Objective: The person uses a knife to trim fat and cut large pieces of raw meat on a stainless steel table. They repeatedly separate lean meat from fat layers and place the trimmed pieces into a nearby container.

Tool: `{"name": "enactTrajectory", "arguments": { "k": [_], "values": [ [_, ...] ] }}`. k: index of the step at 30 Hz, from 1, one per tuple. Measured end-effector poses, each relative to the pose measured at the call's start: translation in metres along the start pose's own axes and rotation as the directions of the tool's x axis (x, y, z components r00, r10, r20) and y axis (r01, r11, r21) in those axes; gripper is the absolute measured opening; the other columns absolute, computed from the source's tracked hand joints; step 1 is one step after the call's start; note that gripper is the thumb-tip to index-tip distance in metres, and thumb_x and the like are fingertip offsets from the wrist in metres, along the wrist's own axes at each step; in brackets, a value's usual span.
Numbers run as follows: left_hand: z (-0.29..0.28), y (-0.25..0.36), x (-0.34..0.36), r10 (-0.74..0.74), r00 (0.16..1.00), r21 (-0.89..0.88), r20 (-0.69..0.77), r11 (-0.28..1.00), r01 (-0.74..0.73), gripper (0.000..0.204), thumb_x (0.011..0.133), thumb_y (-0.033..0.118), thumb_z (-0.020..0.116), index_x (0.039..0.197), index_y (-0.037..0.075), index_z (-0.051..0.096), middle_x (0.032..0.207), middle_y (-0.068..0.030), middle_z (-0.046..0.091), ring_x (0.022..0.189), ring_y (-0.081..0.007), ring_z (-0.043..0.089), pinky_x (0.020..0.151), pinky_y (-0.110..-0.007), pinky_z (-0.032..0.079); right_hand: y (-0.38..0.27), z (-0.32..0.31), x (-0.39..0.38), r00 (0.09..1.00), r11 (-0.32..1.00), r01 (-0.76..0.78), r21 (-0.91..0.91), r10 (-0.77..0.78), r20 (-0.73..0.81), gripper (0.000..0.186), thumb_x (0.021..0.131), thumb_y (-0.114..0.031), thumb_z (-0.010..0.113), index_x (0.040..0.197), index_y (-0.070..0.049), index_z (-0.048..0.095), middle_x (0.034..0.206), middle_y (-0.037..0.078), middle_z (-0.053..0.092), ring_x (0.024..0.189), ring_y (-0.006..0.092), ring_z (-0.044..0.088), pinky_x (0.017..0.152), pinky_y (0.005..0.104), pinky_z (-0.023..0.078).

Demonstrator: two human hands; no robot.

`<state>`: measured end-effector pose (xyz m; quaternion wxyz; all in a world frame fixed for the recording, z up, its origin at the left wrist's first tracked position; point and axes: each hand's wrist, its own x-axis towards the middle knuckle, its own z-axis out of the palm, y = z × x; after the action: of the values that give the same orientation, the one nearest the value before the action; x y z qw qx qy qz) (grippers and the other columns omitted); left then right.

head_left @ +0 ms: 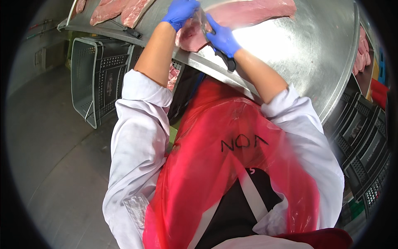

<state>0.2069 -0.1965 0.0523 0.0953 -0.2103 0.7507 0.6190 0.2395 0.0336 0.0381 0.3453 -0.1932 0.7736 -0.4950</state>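
Both my hands wear blue gloves. My left hand (180,11) grips a pink piece of raw meat (190,37) at the near edge of a steel table (306,45). My right hand (222,38) is closed on a knife with a black handle (228,61), and its blade lies against the same piece, mostly hidden by the glove. Beyond my hands a larger pink slab (257,11) lies flat on the table. I wear a white coat with rolled sleeves and a red plastic apron.
More raw cuts (118,9) lie at the table's far left. A grey perforated crate (97,76) stands on the floor below left, with meat (172,76) showing beside it. Dark crates (362,137) are stacked at the right. Pink meat (360,56) lies past the table's right edge.
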Motion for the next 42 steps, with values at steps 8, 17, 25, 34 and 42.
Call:
{"name": "enactTrajectory", "arguments": {
  "k": [8,17,25,34,42],
  "values": [
    [-0.014,0.019,-0.03,0.058,0.998,0.039,0.023,0.998,-0.059,0.011,0.088,0.013,0.062,0.084,0.005,0.068,0.072,-0.0026,0.061,0.06,-0.0128,0.056,0.054,-0.03,0.043,-0.016,0.022,-0.012,0.993,0.995,-0.095,-0.015,0.093,-0.071,0.071,0.097,-0.023,0.052,0.161,-0.01,0.026,0.081,0.025,0.071,0.069,0.037,0.072,0.073,0.0444,0.058],
    [-0.051,-0.026,-0.039,0.215,0.977,-0.628,-0.017,0.758,-0.177,0.01,0.089,0.008,0.062,0.08,0.011,0.061,0.066,0.0016,0.049,0.055,-0.0097,0.045,0.052,-0.026,0.037,0.015,0.063,-0.059,0.966,0.911,0.143,-0.386,-0.214,-0.146,0.066,0.103,-0.038,0.048,0.161,-0.015,0.027,0.092,0.031,0.071,0.084,0.0524,0.068,0.082,0.0546,0.053],
    [-0.092,-0.047,-0.058,0.263,0.953,-0.799,-0.148,0.537,-0.272,0.011,0.094,0.002,0.061,0.097,0.011,0.056,0.074,0.0022,0.051,0.059,-0.0088,0.046,0.052,-0.024,0.036,-0.019,0.071,-0.086,0.993,0.961,-0.082,-0.262,0.1,0.058,0.067,0.101,-0.032,0.049,0.162,-0.017,0.026,0.092,0.031,0.071,0.082,0.0481,0.07,0.082,0.0488,0.056],
    [-0.104,-0.037,-0.102,0.237,0.948,-0.833,-0.214,0.463,-0.304,0.004,0.093,0.005,0.063,0.093,0.006,0.059,0.075,0.0001,0.05,0.064,-0.0108,0.045,0.063,-0.027,0.041,-0.041,0.098,-0.03,0.992,0.884,-0.06,-0.463,0.103,0.069,0.071,0.097,-0.028,0.055,0.162,-0.018,0.028,0.108,0.033,0.068,0.099,0.0493,0.068,0.091,0.0554,0.052],
    [-0.112,-0.013,-0.188,0.134,0.943,-0.877,-0.305,0.347,-0.333,0.019,0.087,0.011,0.06,0.104,0.008,0.068,0.08,-0.0052,0.063,0.076,-0.0225,0.066,0.069,-0.039,0.059,-0.044,0.111,0.033,0.986,0.926,0.166,-0.339,-0.167,0.028,0.07,0.097,-0.024,0.052,0.161,-0.015,0.025,0.093,0.03,0.071,0.071,0.0413,0.07,0.074,0.0494,0.057]
  ]
}}
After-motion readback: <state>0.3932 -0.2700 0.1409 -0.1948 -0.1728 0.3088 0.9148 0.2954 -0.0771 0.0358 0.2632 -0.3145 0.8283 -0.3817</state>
